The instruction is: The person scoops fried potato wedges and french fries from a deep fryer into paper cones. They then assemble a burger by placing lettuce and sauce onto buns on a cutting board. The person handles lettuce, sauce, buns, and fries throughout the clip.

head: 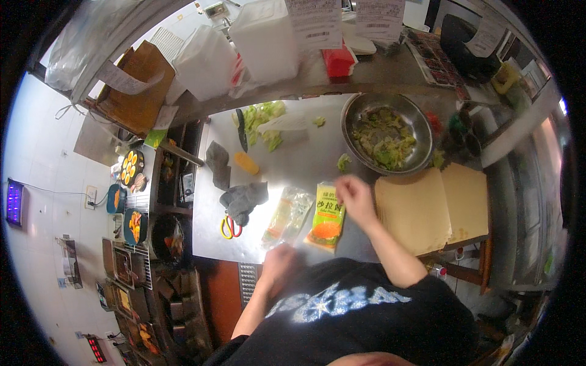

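A green and yellow salad dressing packet (326, 219) lies flat on the steel worktop (302, 160). My right hand (356, 199) is at the packet's upper right edge, its fingers curled and blurred; whether it grips the packet I cannot tell. Left of the packet is a clear plastic bag (288, 217) with something inside. My left hand (280, 263) is at the bag's lower end, by the front edge of the worktop, its fingers partly hidden. Farther left lie a dark grey cloth (242, 201) and scissors (231, 227) with red and yellow handles, their blades hidden under the cloth.
A steel bowl (387, 133) holds torn lettuce at the back right. Cardboard sheets (412, 210) lie at the right. Chopped lettuce (268, 116), a dark-handled knife (241, 130) and a yellow block (246, 163) are at the back left. White containers (265, 41) stand on the shelf above.
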`<state>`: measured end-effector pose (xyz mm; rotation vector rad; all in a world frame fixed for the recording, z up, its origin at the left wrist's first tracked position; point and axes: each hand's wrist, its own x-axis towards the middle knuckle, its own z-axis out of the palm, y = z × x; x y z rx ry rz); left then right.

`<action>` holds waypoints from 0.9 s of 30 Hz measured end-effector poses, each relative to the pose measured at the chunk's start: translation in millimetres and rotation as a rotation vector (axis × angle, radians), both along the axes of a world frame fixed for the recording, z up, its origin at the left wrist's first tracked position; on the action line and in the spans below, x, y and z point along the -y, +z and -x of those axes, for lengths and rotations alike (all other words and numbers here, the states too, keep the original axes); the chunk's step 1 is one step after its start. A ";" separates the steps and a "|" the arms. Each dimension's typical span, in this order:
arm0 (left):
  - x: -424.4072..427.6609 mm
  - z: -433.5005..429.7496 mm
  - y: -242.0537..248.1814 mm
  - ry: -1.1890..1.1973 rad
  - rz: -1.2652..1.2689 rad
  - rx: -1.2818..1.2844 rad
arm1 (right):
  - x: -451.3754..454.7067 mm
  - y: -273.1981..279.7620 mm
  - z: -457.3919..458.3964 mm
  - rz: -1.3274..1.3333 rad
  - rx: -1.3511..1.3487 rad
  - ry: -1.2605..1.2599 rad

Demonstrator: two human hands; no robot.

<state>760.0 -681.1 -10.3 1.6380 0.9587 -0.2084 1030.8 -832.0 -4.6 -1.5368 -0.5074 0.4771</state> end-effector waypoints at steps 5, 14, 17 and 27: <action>-32.7 36.2 -68.3 0.008 -0.310 0.071 | 94.8 -82.2 75.2 0.463 0.286 0.094; -109.1 68.8 -143.0 0.478 -0.815 0.123 | 149.0 -142.0 95.5 0.650 0.701 0.109; -124.4 76.7 -162.6 0.339 -0.742 -0.045 | 146.5 -151.9 93.8 0.667 0.807 0.135; -195.4 90.7 -187.4 -0.013 -0.304 -0.246 | 141.8 -152.6 94.2 0.709 0.861 0.121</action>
